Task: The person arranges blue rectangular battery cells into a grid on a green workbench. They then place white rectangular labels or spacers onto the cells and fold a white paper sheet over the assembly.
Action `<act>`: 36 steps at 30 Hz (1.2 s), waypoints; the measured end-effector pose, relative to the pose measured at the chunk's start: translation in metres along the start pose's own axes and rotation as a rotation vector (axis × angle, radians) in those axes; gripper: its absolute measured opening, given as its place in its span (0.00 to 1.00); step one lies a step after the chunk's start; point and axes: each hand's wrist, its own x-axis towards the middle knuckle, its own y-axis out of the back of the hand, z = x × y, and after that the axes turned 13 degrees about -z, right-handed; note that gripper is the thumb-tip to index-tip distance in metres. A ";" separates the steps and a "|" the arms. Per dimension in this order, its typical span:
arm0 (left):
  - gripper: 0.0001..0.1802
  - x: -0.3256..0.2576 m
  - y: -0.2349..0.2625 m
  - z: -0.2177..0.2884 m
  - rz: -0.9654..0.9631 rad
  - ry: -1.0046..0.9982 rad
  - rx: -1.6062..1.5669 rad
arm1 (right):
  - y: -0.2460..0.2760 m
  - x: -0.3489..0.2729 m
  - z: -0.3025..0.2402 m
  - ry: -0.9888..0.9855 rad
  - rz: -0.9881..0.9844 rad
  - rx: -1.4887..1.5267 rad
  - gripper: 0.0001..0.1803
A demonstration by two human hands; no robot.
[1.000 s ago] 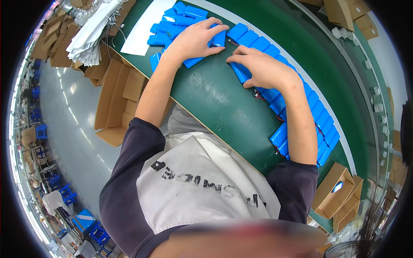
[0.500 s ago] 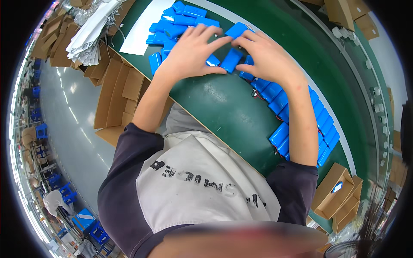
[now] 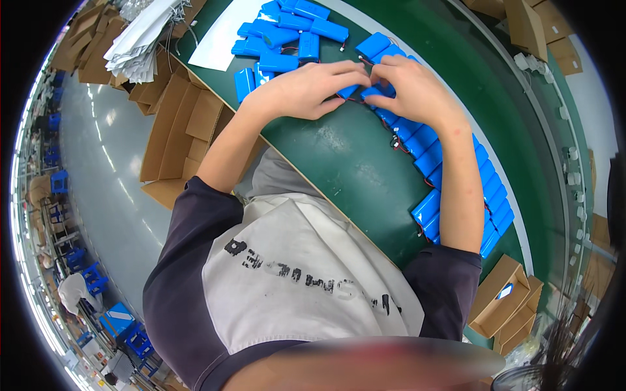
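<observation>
My left hand (image 3: 313,89) pinches a blue shrink-wrapped battery pack (image 3: 348,92), partly covered by the fingers. Right beside it, my right hand (image 3: 414,91) has its thumb and fingers closed on another blue battery pack (image 3: 373,92) at the head of a row. Thin red and dark leads show near both packs. Beneath my right forearm the row of packs (image 3: 417,141) runs down toward the lower right, side by side. A loose pile of the same packs (image 3: 279,60) lies beyond my left hand, some tilted over others.
The packs lie on a green table (image 3: 339,163) with a pale strip along its far side. A white sheet (image 3: 218,42) sits under the pile. Open cardboard boxes stand at the left (image 3: 173,143) and lower right (image 3: 502,296). Bundled white papers (image 3: 147,39) rest at upper left.
My left hand has moved right and its spread fingers have closed on a pack. My right hand has closed on a pack at the row's head. More of the pile is uncovered.
</observation>
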 end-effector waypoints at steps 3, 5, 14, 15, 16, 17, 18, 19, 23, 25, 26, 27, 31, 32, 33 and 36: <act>0.30 0.013 -0.008 -0.009 0.027 -0.083 -0.067 | 0.007 0.002 0.011 -0.066 -0.045 0.177 0.18; 0.29 0.019 -0.014 -0.008 0.073 -0.072 -0.113 | 0.006 0.000 0.026 -0.052 0.043 0.215 0.18; 0.27 0.009 -0.032 0.000 0.309 -0.013 0.024 | -0.014 0.000 0.065 0.040 0.330 0.258 0.18; 0.25 0.009 -0.032 0.002 0.334 -0.007 0.022 | -0.016 0.001 0.066 0.032 0.336 0.250 0.18; 0.23 0.006 -0.027 0.002 0.367 0.026 0.108 | -0.018 0.001 0.066 0.024 0.342 0.243 0.18; 0.22 0.002 -0.018 0.001 0.399 0.059 0.194 | -0.019 0.001 0.065 0.015 0.347 0.235 0.18; 0.20 -0.001 -0.012 0.002 0.427 0.091 0.276 | -0.019 0.000 0.066 0.013 0.366 0.213 0.18; 0.18 -0.003 -0.008 -0.006 0.535 0.203 0.428 | -0.018 -0.001 0.066 0.009 0.384 0.190 0.17; 0.17 -0.011 -0.017 -0.034 0.565 0.569 0.455 | -0.013 0.001 0.063 -0.001 0.382 0.180 0.17; 0.17 -0.004 -0.018 -0.039 0.579 0.595 0.400 | -0.014 0.001 0.062 -0.009 0.374 0.171 0.17; 0.17 -0.004 -0.016 -0.039 0.544 0.612 0.381 | -0.014 0.002 0.063 -0.009 0.372 0.161 0.16; 0.17 -0.002 -0.009 -0.036 0.513 0.628 0.358 | -0.014 0.002 0.063 -0.011 0.368 0.146 0.16; 0.18 -0.007 -0.010 -0.033 0.462 0.485 0.467 | -0.013 0.002 0.055 0.030 0.387 0.085 0.16; 0.18 -0.006 -0.011 -0.032 0.481 0.452 0.458 | -0.011 0.004 0.050 0.059 0.397 0.067 0.16; 0.18 -0.007 -0.013 -0.031 0.492 0.421 0.449 | -0.012 0.006 0.044 0.089 0.407 0.056 0.16; 0.17 -0.011 -0.015 -0.033 0.533 0.346 0.427 | -0.020 0.015 0.023 0.209 0.392 -0.049 0.17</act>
